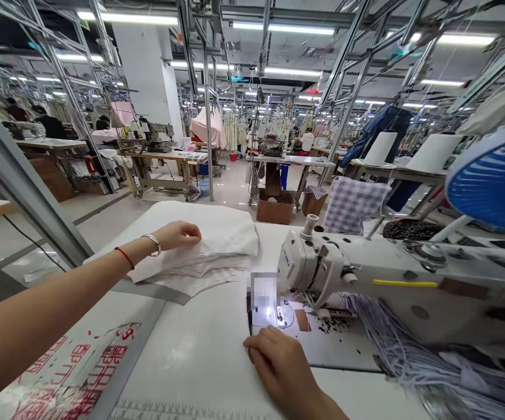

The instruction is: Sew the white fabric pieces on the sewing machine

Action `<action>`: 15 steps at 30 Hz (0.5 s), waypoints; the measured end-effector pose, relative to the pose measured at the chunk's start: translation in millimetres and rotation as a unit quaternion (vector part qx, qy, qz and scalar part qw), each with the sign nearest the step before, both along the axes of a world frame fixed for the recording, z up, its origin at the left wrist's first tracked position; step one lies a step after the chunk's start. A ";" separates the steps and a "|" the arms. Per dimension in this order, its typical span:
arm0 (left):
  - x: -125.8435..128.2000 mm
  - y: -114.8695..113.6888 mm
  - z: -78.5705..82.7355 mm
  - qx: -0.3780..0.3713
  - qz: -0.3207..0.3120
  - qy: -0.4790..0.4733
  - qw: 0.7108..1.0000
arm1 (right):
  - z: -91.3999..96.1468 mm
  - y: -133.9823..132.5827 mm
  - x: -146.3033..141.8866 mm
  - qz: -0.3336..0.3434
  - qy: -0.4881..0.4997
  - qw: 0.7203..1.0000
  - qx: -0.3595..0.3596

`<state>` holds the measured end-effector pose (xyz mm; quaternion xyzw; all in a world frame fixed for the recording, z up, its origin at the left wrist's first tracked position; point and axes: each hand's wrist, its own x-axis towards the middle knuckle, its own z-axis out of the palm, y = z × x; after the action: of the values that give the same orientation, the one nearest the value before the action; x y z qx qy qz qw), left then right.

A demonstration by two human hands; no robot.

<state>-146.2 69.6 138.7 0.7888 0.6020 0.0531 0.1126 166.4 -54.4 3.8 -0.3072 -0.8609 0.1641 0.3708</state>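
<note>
Across the top of the frame, bright strip lights (pixel 300 29) and metal framing above a wide sewing floor; in the middle distance, work tables (pixel 167 154) and hung garments. Along the bottom, a white table (pixel 191 361), with a ruler (pixel 191 408) at the lower edge and a clear sheet with red lettering (pixel 77 373) at lower left.

Left of centre, a stack of white cloth (pixel 230 230) on the table, layers fanned out at the near edge. On or just over the top layer, the left hand (pixel 177 235), back upward, fingers curled in rather than spread; impossible to tell whether pinching a layer or only resting. At that wrist, a silver bracelet (pixel 154 245) and a red cord (pixel 124 258).

At lower centre, the right hand (pixel 281 359), palm down, half closed, fingers bent and thumb near the forefinger, at the near edge of the lit metal plate (pixel 331 356); impossible to tell whether gripping anything.

Just above that hand, a small patch blurred out beside the needle area. At right, the sewing machine (pixel 366 262), with loose pale strips (pixel 401 344) below the arm and a blue fan (pixel 493 175) at the right edge.
</note>
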 end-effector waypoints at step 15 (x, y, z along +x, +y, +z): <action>56.0 -166.2 -31.5 -0.196 -0.078 -0.116 0.971 | 17.0 -15.9 -3.5 -0.101 -0.147 0.949 0.261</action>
<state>-90.2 -96.6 107.2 0.7847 0.5198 0.0160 0.3374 162.9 -70.2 20.9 -0.3061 -0.8830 -0.1520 0.3217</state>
